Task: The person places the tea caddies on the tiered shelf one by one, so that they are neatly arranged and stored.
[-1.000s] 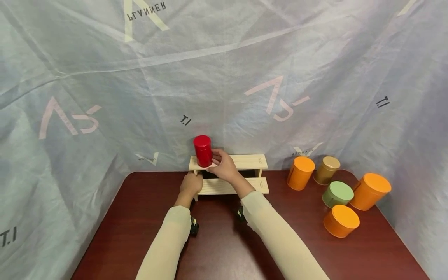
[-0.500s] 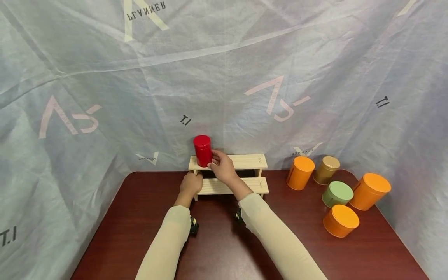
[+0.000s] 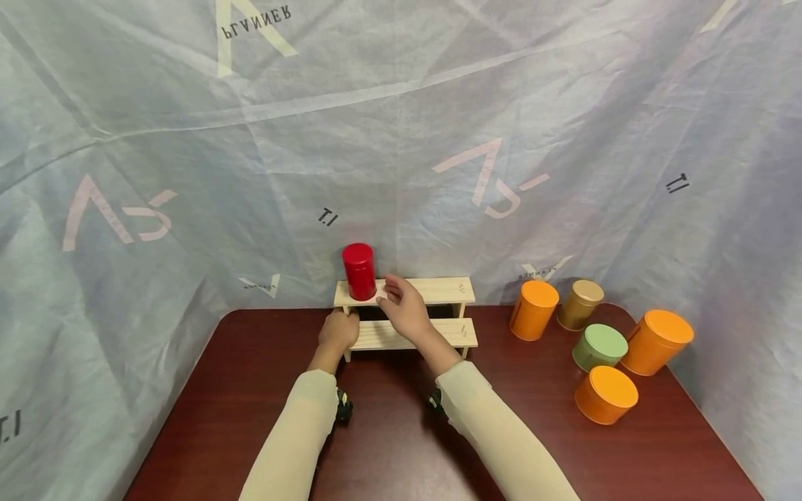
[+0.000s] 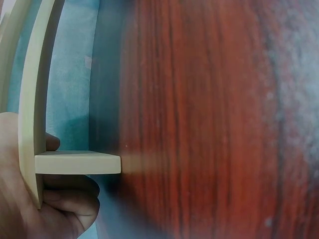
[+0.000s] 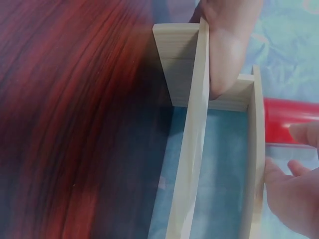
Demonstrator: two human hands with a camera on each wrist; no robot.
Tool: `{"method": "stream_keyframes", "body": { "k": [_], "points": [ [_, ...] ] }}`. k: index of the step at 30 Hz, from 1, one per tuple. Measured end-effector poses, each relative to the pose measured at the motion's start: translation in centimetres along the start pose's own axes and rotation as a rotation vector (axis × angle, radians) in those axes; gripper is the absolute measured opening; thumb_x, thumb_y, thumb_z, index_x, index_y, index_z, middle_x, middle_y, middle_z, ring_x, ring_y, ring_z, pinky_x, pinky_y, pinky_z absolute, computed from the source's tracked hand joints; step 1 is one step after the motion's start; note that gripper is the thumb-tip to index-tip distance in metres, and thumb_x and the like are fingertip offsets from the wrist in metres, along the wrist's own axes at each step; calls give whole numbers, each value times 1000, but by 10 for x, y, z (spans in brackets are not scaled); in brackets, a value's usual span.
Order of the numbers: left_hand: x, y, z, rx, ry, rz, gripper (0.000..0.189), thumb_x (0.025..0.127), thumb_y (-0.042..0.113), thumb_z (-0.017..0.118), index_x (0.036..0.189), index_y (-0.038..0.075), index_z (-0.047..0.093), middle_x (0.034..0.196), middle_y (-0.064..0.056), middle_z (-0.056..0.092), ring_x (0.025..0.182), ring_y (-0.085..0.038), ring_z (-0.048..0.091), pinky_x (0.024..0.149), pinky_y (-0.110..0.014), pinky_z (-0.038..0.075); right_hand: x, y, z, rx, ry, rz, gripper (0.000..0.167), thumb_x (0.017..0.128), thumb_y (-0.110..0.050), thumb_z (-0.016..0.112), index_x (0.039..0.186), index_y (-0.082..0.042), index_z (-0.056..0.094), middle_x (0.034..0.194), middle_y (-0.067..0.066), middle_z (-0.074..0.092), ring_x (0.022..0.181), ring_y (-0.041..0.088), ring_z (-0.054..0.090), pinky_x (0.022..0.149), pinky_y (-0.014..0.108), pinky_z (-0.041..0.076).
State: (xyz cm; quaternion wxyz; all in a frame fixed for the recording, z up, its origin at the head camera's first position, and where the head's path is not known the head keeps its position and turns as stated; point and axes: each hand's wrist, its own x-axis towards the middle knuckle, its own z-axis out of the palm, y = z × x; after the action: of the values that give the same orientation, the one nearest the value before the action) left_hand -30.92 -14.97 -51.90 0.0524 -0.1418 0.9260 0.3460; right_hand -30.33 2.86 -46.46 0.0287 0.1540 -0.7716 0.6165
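A red canister (image 3: 359,272) stands upright at the left end of the upper step of a two-tier wooden shelf (image 3: 418,332). My left hand (image 3: 339,329) grips the shelf's left end; in the left wrist view its fingers (image 4: 75,206) curl round the pale board beside the support leg. Just right of the canister, my right hand (image 3: 407,309) is held over the upper step, fingers loosely bent with nothing between them. A gap shows between its fingertips and the canister in the head view. The right wrist view shows the canister (image 5: 286,119) lying partly behind that hand's thumb.
To the right on the dark red table (image 3: 401,445) stand a tall orange canister (image 3: 534,311), a gold canister (image 3: 580,306), a low green tin (image 3: 599,348), another tall orange canister (image 3: 656,342) and a low orange tin (image 3: 606,395). A grey cloth (image 3: 401,174) hangs behind.
My right hand has let go of the red canister and drawn slightly to the right, its fingers apart from it. The left hand keeps its grip on the shelf. The head view has shifted slightly.
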Motion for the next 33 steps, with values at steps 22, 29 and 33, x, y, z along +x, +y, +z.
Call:
{"method": "stream_keyframes", "body": {
  "k": [22, 29, 33],
  "points": [
    [-1, -1, 2, -49, 39, 5, 59, 110, 39, 33, 152, 1, 52, 137, -20, 63, 103, -36, 65, 87, -52, 53, -33, 3, -36, -18, 105, 20, 25, 108, -16, 59, 122, 1, 70, 138, 16, 69, 124, 29, 68, 103, 45, 55],
    [-2, -1, 1, -44, 35, 4, 59, 111, 39, 35, 153, 1, 50, 140, -20, 62, 106, -36, 66, 90, -55, 54, -36, 4, -51, 8, 158, 25, 17, 108, -14, 57, 111, -1, 68, 137, 15, 69, 123, 30, 68, 103, 40, 55],
    [-4, -1, 1, -44, 40, 8, 60, 110, 40, 36, 153, 1, 51, 140, -20, 62, 106, -36, 66, 89, -55, 54, -37, 4, -60, 21, 198, 23, 15, 104, -11, 63, 113, 1, 67, 134, 18, 70, 121, 31, 70, 97, 27, 54]
  ]
}}
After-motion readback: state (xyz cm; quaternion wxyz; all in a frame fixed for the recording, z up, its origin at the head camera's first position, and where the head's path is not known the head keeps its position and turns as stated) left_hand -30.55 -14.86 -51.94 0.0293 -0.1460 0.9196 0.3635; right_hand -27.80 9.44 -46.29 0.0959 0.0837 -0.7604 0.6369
